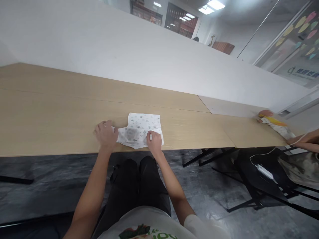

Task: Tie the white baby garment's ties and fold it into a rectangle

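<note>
A small white baby shirt [143,123] with a tiny dark print lies on the wooden table, one sleeve stretching out to the left. My left hand [106,133] rests over the end of that sleeve, its fingers spread, slightly blurred and partly covering the cloth. At the shirt's lower right, my right hand [155,142] has its fingers curled in on the fabric in a pinch. The cloth between my hands is a little rumpled, and the upper part lies flat.
The long table [62,113] runs along a low white partition [124,59]. At far right, another person's arm [306,137] is near a white and yellow cloth item [276,124]. A black chair [259,179] holds a white power strip [265,172] with a cable.
</note>
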Demonstrator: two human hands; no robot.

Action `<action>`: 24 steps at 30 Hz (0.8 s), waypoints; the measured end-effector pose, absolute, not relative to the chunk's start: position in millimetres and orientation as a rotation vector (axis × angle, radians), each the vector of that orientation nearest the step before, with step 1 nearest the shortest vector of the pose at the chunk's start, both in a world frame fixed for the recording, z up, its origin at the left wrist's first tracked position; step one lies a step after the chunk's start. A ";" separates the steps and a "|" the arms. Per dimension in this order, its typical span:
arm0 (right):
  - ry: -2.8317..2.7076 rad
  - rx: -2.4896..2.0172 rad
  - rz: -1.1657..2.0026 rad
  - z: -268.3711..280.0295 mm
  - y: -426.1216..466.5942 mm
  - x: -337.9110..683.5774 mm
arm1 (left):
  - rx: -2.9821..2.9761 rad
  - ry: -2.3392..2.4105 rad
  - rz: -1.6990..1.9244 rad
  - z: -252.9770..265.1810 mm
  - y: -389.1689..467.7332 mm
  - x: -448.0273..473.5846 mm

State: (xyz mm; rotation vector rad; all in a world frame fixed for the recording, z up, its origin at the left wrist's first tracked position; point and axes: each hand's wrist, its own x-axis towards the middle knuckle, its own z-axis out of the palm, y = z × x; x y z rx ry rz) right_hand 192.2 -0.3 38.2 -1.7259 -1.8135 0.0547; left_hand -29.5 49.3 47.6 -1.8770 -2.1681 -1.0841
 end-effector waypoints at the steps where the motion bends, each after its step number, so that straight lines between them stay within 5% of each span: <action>1: -1.840 -1.730 0.066 40.1 0.0 190.8 | -1.815 -2.241 -1.045 40.7 49.4 -40.0; 11: -1.814 -1.742 0.237 40.8 -8.3 190.1 | -1.799 -2.388 -1.398 24.5 63.4 -93.0; 17: -1.298 -1.447 0.980 51.5 20.3 178.0 | -2.167 -1.918 -1.645 61.4 50.8 8.9; 20: -1.036 -1.255 1.238 55.0 40.4 177.7 | -2.529 -1.696 -1.472 59.2 41.0 58.8; 24: -1.018 -1.259 1.185 48.8 52.5 191.7 | -2.785 -1.421 -1.147 38.5 23.6 74.5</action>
